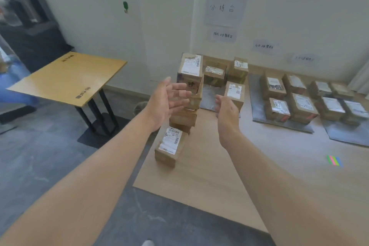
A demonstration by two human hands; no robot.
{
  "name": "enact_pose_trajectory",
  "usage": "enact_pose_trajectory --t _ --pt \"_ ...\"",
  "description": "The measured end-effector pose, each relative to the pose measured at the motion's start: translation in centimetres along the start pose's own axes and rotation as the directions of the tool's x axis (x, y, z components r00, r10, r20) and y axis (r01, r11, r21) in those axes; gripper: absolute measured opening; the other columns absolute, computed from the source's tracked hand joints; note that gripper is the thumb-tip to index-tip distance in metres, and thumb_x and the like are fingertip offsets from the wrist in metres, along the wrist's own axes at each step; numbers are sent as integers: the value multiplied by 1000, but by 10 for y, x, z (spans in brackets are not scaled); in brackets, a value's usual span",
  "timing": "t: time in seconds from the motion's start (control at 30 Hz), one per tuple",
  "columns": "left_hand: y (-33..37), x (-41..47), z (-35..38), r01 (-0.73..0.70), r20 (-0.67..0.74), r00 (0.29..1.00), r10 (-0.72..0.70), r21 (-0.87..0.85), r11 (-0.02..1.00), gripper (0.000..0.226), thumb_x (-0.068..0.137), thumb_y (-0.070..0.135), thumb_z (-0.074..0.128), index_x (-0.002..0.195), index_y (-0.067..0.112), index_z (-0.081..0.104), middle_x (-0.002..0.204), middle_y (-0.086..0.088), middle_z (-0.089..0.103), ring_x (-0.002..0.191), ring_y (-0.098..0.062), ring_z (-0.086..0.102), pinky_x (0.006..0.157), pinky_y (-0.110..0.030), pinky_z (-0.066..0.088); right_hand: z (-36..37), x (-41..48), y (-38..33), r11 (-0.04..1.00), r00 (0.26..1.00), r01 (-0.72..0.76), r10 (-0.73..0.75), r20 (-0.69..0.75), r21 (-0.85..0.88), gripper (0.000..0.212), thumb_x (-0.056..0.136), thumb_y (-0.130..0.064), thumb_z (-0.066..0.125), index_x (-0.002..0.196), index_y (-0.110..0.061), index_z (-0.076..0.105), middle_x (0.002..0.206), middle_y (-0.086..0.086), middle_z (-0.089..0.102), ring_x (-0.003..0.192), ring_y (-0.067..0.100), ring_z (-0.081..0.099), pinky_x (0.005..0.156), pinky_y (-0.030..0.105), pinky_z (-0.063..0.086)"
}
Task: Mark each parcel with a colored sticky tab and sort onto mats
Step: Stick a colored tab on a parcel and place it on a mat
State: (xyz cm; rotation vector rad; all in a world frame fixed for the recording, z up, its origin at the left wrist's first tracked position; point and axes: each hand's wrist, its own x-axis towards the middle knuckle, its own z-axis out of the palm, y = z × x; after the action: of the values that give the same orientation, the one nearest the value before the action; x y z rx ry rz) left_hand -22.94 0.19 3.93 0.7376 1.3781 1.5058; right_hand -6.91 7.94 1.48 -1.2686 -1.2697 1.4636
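A stack of brown cardboard parcels (189, 78) with white labels stands at the left edge of a light wooden table (209, 166). My left hand (169, 98) is open with fingers spread, right beside the stack's left face. My right hand (226, 110) is open too, hovering next to a small upright parcel (235, 91). A single parcel (169, 147) lies near the table's left edge, in front of the stack. A pad of colored sticky tabs (335, 161) lies on the table at the right.
Grey mats (257, 106) along the wall hold several sorted parcels (299, 104). Paper signs (224, 9) hang on the wall above. A yellow table (67, 78) on black legs stands to the left over grey floor.
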Motion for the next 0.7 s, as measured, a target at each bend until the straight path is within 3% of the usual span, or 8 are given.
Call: enact_pose_trajectory --t 0.13,0.4,0.5,0.57,0.63,0.7 --pt "-23 19 -52 89 63 994 -89 11 996 61 105 51 22 126 11 63 117 -13 72 109 -32 69 105 -51 48 34 -6 32 995 991 -93 88 -100 -47 26 101 -36 44 111 -27 67 118 -8 65 118 15 58 110 41 43" --pt "-92 46 -98 263 29 964 -264 42 964 57 105 49 23 123 16 66 116 -5 74 115 -27 65 111 -45 41 75 -11 100 958 957 -272 260 -126 -93 56 87 -46 40 131 -24 65 130 -8 62 124 17 56 113 46 42" --pt "-122 58 -111 310 -25 951 -309 52 949 53 104 49 25 122 23 67 126 2 69 126 -19 56 115 -40 33 83 -2 127 931 932 -354 343 -116 -90 40 95 -44 46 120 -22 67 124 1 65 124 25 56 112 44 43" --pt "-140 65 -118 337 -43 941 -335 68 939 51 104 50 25 123 27 67 138 2 61 135 -18 46 118 -40 26 86 5 146 914 915 -396 384 -124 -90 42 101 -37 46 122 -5 63 131 12 59 124 28 52 108 42 42" --pt "-156 71 -124 357 -61 934 -353 82 930 50 104 50 26 127 28 65 147 -1 53 141 -19 38 122 -42 20 90 10 159 897 901 -429 415 -127 -107 46 103 -33 43 129 3 55 117 18 64 106 32 57 96 37 48" --pt "-170 76 -128 389 -80 920 -383 93 916 51 104 50 27 137 27 58 154 -4 45 146 -21 32 123 -43 18 94 14 170 878 887 -461 450 -106 -128 42 104 -34 40 122 0 56 88 -2 56 88 19 50 78 33 41"
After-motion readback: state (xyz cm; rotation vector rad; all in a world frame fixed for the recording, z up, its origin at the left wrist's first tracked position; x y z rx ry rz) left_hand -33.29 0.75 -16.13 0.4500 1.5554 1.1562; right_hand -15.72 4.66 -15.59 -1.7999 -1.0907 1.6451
